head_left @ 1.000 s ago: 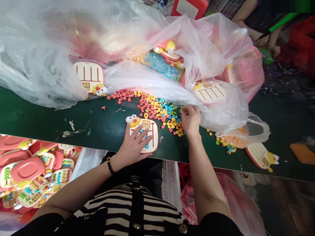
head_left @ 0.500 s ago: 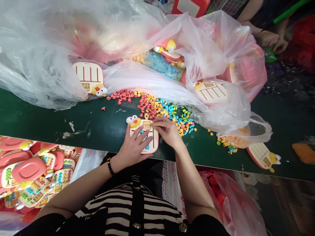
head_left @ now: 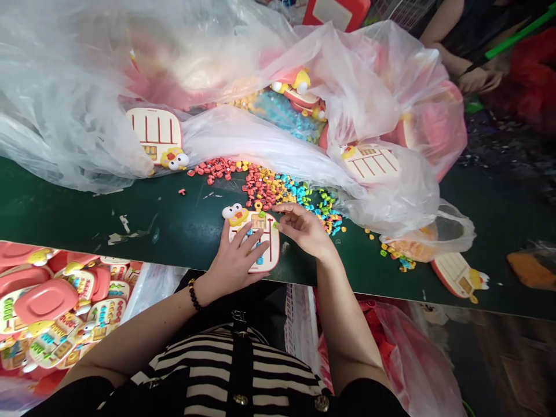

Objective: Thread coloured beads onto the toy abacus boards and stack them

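Observation:
A cream toy board with a red rim (head_left: 274, 250) lies on the green table, its yellow duck head (head_left: 236, 214) at the upper left. My left hand (head_left: 237, 255) rests on the board with fingers spread, partly hiding some blue pieces in its slots. At the board's upper right edge, my right hand (head_left: 302, 229) has a small green piece (head_left: 275, 225) at its fingertips. Another green piece (head_left: 262, 214) shows near the board's top edge. Just beyond is a pile of small red, yellow, blue and green pieces (head_left: 264, 188).
Clear plastic bags (head_left: 260, 133) cover the back of the table. More duck boards lie at left (head_left: 156, 128), right (head_left: 374, 163) and far right (head_left: 454, 275). Filled boards (head_left: 102, 313) are heaped at lower left. Another person's hands (head_left: 478, 80) show at upper right.
My right hand has shifted slightly right, off the board's slots, and its fingers have parted somewhat. Green pieces now show near it. My left hand stays on the board.

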Tool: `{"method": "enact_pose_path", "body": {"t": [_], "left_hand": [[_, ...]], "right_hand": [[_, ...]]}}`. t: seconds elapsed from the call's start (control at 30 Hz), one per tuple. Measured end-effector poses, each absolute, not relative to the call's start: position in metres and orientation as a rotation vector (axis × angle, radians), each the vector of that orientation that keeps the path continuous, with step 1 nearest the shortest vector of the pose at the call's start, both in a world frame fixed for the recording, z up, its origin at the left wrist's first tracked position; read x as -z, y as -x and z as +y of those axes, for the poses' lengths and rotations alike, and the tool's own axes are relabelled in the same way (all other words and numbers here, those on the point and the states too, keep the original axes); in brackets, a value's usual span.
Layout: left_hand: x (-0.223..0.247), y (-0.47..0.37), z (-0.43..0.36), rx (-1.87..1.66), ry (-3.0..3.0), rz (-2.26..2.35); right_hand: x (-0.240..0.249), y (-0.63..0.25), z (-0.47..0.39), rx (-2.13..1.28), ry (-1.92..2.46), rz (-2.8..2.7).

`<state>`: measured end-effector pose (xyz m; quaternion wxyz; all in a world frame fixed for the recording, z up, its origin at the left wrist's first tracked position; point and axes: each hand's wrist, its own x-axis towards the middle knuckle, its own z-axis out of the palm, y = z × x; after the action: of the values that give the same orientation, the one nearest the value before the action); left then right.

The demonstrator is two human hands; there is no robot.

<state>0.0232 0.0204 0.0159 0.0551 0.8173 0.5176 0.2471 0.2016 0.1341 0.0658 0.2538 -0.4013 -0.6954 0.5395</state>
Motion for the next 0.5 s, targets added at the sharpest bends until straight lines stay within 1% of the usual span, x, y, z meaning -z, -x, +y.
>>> {"method": "enact_pose_path", "body": {"t": [0.13,0.33,0.5], "left_hand": [[-0.016,-0.023,0.02,-0.732,-2.476,1.576],[-0.016,-0.024,0.02,-0.726,-2.481,1.585],[-0.017,-0.023,0.02,-0.74,-2.488,1.58]], "right_hand": [[-0.051,-0.191,0.143,-1.457,1.125,-1.825],[-0.049,-0.187,0.15,-1.145,1.196,-2.059],[-0.047,-0.191,0.149,-1.178,1.193,-2.016]]}}
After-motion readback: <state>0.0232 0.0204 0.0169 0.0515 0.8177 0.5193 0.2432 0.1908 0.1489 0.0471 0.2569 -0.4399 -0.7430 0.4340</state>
